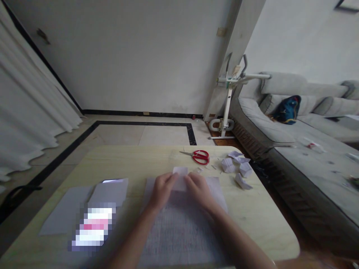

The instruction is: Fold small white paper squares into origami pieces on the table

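A small white piece of paper [180, 181] is held between my two hands, over a large printed sheet [182, 231] that lies on the wooden table [260, 224]. My left hand [163, 188] grips its left edge, thumb and fingers closed. On the opposite edge, my right hand [198, 186] pinches the paper the same way. Beyond the hands lie scissors [200, 156] with red handles, their blades pointing left. Several folded white paper pieces [228, 165] are grouped at the table's right side.
At the left, white sheets [68, 205] lie near a blurred-out lit screen [94, 226]. Small paper scraps [213, 166] are scattered near the scissors. Past the table stand a grey sofa [316, 160] with a blue bag [288, 109] and a white exercise machine [227, 104].
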### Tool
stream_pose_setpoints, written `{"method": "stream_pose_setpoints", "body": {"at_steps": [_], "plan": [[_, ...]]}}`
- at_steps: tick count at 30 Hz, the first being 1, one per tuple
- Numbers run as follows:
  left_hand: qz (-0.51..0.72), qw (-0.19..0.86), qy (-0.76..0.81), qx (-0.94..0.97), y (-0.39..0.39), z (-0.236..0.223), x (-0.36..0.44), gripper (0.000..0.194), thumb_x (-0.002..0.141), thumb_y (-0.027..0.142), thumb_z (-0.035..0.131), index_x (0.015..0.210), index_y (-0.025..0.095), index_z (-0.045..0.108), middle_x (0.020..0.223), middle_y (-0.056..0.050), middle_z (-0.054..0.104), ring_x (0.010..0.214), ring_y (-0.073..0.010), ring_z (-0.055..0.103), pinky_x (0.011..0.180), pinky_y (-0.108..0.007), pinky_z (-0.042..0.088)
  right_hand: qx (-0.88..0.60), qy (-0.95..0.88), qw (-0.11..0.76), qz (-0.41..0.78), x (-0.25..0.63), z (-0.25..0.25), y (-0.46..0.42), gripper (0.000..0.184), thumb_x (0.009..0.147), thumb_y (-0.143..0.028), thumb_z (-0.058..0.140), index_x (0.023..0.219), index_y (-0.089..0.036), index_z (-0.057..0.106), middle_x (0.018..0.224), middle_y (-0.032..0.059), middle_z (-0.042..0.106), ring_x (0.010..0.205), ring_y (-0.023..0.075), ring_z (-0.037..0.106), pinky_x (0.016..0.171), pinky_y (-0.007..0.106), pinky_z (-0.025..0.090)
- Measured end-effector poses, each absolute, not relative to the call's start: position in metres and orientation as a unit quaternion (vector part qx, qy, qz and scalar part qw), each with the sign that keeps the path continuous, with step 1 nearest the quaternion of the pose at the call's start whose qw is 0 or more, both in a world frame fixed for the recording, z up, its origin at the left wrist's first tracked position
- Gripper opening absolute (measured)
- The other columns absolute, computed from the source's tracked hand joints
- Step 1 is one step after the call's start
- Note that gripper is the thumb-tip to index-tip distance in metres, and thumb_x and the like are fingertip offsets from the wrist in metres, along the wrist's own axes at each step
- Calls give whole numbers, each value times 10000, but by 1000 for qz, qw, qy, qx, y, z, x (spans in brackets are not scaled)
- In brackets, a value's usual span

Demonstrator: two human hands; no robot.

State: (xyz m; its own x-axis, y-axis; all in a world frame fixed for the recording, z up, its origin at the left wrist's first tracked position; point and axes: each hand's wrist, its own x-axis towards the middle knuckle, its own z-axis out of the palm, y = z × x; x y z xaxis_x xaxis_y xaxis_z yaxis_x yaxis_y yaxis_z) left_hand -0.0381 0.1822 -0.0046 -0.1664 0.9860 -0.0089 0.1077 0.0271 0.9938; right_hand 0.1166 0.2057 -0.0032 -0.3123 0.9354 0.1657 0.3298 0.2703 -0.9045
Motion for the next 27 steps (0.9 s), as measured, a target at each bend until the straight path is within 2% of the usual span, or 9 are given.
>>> {"method": "stream_pose_setpoints", "body": {"at_steps": [13,16,21,27], "plan": [[494,461,572,465,183,-3,-39,357,802,457,614,606,164,555,537,51,408,517,-116,393,477,-217,280,-465,-728,364,348,118,-4,210,366,915,-350,488,585,-210,415,552,-17,480,530,134,429,488,247,285],[497,462,567,468,182,-3,-39,349,807,461,609,630,162,570,542,52,420,519,-116,397,477,-214,286,-462,-730,360,353,118,-3,208,366,924,-350,479,593,-209,412,565,-17,479,546,135,433,497,245,295],[519,431,577,460,183,-3,-40,366,803,435,605,576,180,472,567,56,384,549,-111,387,497,-203,304,-414,-754,353,368,118,0,208,308,941,-329,467,661,-203,440,668,-8,497,629,144,460,570,251,348],[537,451,563,437,182,4,-40,281,785,395,619,637,169,542,611,40,461,577,-120,433,513,-197,347,-393,-764,347,375,119,-1,210,321,949,-350,467,667,-204,428,687,-9,473,654,150,456,604,265,361]]}}
